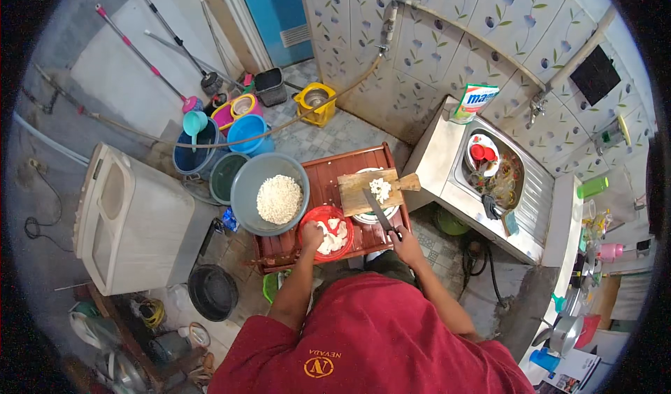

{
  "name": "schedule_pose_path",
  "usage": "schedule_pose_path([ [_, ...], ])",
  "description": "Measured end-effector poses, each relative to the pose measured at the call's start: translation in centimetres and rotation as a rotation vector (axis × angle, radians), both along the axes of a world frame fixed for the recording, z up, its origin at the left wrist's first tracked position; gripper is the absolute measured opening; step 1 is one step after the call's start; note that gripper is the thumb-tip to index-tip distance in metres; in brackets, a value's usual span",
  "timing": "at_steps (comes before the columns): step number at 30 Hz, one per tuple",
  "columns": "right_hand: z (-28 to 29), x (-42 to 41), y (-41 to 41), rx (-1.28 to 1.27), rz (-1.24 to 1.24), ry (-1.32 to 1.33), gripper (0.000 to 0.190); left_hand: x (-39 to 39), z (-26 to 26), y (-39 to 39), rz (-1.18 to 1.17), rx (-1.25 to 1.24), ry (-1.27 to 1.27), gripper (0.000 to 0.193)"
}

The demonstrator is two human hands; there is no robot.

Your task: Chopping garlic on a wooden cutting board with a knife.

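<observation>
My right hand (pixel 404 241) grips the dark handle of a kitchen knife (pixel 376 205), whose blade lies over a wooden cutting board (pixel 352 192). Small white chopped pieces (pixel 380 189) sit on the board, beside the blade. The board rests across a white bowl or plate (pixel 389 213). My left hand (pixel 312 235) is at the left rim of a red plastic basket (pixel 327 211) of larger white pieces (pixel 333 242); whether its fingers hold one is hidden. Further left, a big grey basin (pixel 243 184) holds a heap of small white pieces (pixel 279 200).
Everything stands on a low red-brown wooden table (pixel 320 176). Buckets (pixel 246 132) stand beyond its left side, with a hose (pixel 283 126) crossing above them. At right is a steel sink (pixel 516 160) with dishes. A black tub (pixel 213 292) is at lower left.
</observation>
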State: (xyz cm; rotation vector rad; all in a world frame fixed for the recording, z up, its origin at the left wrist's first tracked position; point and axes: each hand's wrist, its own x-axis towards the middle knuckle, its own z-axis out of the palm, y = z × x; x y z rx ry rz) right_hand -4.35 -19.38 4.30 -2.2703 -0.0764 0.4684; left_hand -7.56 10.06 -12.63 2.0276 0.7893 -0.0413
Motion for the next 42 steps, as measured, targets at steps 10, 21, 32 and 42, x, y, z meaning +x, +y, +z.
schedule_pose_path([
  [10,0.8,0.6,1.2,-0.017,0.012,-0.133,0.033,2.8,7.2,-0.9,-0.049,-0.121,-0.215,0.012],
  [21,-0.2,0.7,1.0,-0.037,-0.076,-0.139,0.028,9.7,13.2,-6.9,-0.125,-0.246,-0.351,0.015],
  [32,-0.7,0.9,1.8,-0.014,0.013,-0.321,0.031,10.5,13.5,-8.9,-0.267,0.142,-0.451,0.015],
  [42,0.4,3.6,2.6,-0.335,0.378,-0.290,0.048,8.6,13.3,-9.3,-0.541,0.524,-0.401,0.021],
])
